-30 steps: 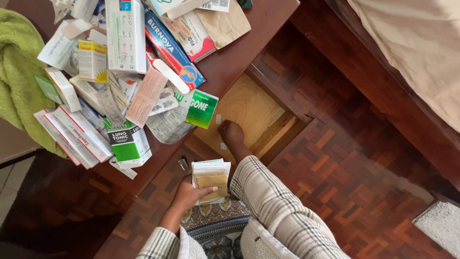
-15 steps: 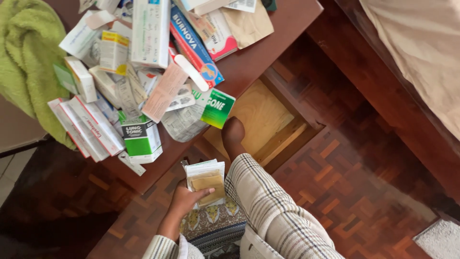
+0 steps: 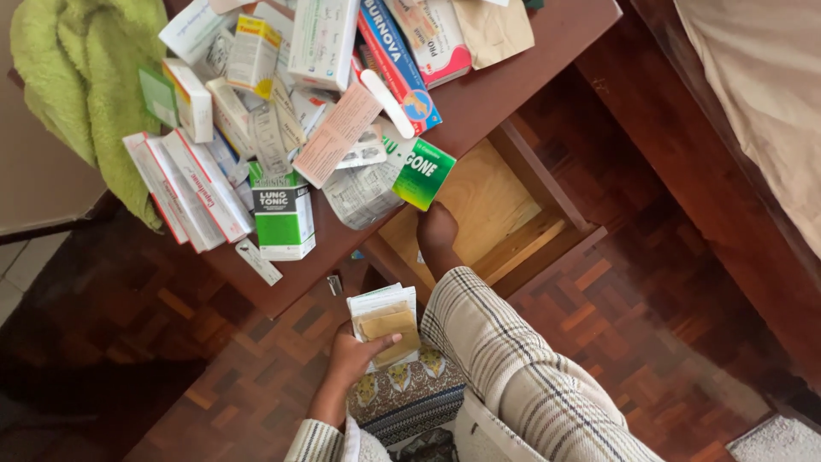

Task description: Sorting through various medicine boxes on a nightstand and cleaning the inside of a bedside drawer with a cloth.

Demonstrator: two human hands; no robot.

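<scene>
1. Your left hand [image 3: 355,359] clamps a thin stack of white and tan paper sachets [image 3: 386,322], low centre; light and floppy, so hold across the middle.
2. Your right hand [image 3: 436,233] reaches into the open wooden drawer [image 3: 492,201]; fingers are hidden under the green carton [image 3: 425,174], grip unreadable.

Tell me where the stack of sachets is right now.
In the head view, low and centre: the left hand holds the stack of sachets above the parquet floor, just below the open drawer and beside the plaid right sleeve.

Dark wooden table [image 3: 505,77] under scattered medicine boxes [image 3: 325,38].
</scene>
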